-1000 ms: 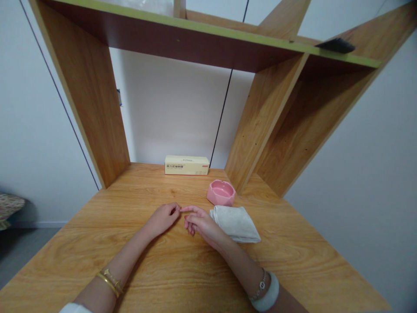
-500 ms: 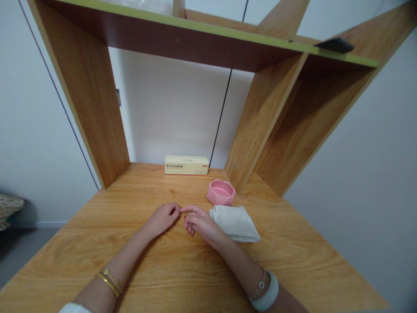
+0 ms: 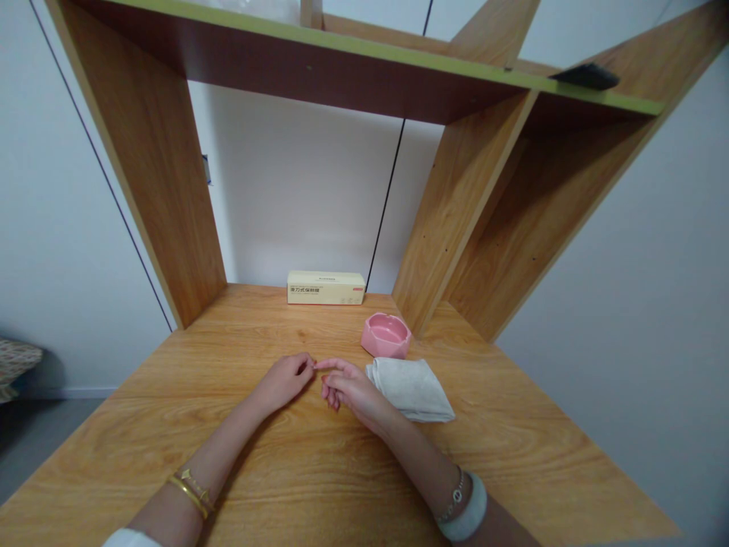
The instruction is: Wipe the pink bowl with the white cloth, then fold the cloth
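Both of my hands rest on the wooden desk [image 3: 171,425], meeting near its middle. My left hand [image 3: 283,380] is curled, its fingers closed with the tips pinched together; nothing shows in them. My right hand [image 3: 347,387] lies beside it with the index finger stretched out toward the left fingertips and the other fingers curled under. The two hands touch or nearly touch at the fingertips. A folded white cloth [image 3: 411,389] lies just right of my right hand. A pink faceted dish [image 3: 386,336] stands behind the cloth.
A long cream box [image 3: 326,288] lies at the back of the desk by the white wall. Wooden uprights [image 3: 171,190] rise on the left and right, under a shelf [image 3: 342,68] overhead. A dark object [image 3: 585,76] lies on that shelf at the right.
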Demonstrator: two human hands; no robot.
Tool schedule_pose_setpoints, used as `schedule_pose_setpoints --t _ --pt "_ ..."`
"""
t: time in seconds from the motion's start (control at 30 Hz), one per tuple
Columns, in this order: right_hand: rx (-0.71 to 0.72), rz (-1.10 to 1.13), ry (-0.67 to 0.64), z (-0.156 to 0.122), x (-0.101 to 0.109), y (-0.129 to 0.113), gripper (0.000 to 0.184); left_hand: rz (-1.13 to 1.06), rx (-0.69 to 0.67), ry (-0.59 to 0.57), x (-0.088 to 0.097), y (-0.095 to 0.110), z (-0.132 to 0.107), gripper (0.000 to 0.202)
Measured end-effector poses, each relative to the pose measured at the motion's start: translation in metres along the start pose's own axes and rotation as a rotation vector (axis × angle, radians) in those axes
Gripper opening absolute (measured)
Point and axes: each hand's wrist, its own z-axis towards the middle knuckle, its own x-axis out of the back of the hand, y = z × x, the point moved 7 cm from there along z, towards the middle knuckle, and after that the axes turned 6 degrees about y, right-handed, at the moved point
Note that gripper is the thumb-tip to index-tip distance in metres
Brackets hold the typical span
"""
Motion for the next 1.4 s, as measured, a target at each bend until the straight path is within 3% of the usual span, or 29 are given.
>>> schedule_pose_setpoints --t 1.4 --pt "0.014 -0.011 -0.016 0.0014 0.0001 0.0021 0.025 -0.011 0.016 -0.014 0.0004 0.0018 -0.0014 0.024"
